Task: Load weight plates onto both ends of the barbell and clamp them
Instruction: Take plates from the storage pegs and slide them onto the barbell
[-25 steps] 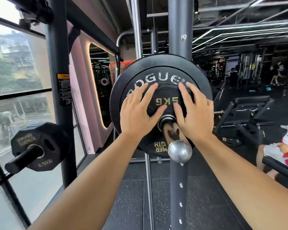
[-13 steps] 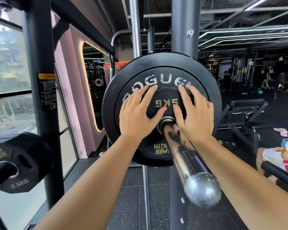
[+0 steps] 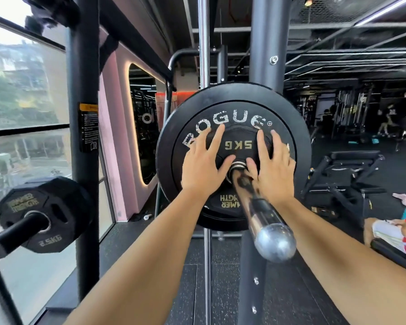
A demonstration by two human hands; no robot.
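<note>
While the left hand [image 3: 204, 165] and right hand [image 3: 271, 170] press flat with fingers spread, one on each side of the barbell sleeve [image 3: 260, 212], the 5 kg plate [image 3: 238, 136] sits on that sleeve against the larger Rogue plate [image 3: 165, 158]; a 2.5 kg plate [image 3: 45, 214] hangs on a peg [image 3: 12, 233] well left

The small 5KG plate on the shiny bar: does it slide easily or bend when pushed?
The 5KG plate probably slides easily: the chrome barbell sleeve looks smooth and unclamped. It looks thick, so likely stiff under the left hand and right hand. Its marking suggests heaviness for its size.
</note>
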